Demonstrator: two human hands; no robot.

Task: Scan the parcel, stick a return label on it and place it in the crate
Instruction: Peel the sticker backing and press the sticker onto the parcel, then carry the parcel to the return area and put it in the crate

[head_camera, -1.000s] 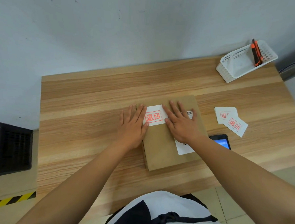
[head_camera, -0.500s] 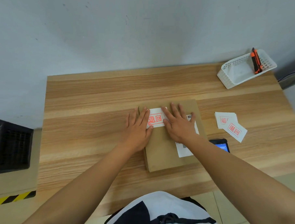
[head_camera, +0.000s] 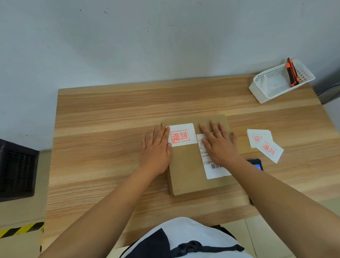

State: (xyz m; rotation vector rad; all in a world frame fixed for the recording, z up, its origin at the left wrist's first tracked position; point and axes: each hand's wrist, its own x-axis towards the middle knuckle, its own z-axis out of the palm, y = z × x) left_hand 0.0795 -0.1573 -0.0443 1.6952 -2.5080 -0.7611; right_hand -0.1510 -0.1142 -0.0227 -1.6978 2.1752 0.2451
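A flat brown cardboard parcel (head_camera: 187,168) lies on the wooden table (head_camera: 106,145). A white return label (head_camera: 181,134) with red characters sits on its far left corner. A white shipping label (head_camera: 214,169) with a barcode runs down its right side. My left hand (head_camera: 156,149) rests flat at the parcel's left edge, fingertips touching the return label. My right hand (head_camera: 220,145) lies flat on the parcel over the shipping label, just right of the return label. A black crate (head_camera: 9,170) stands on the floor at the left.
A small stack of spare return labels (head_camera: 264,142) lies right of the parcel. A dark handheld scanner (head_camera: 256,164) peeks out beside my right forearm. A white plastic basket (head_camera: 280,83) holding an orange utility knife (head_camera: 290,71) sits at the far right corner. Yellow-black floor tape (head_camera: 12,232) at lower left.
My right hand has slid rightward off the return label onto the shipping label, leaving the return label fully uncovered. My left hand stays at the parcel's left edge.
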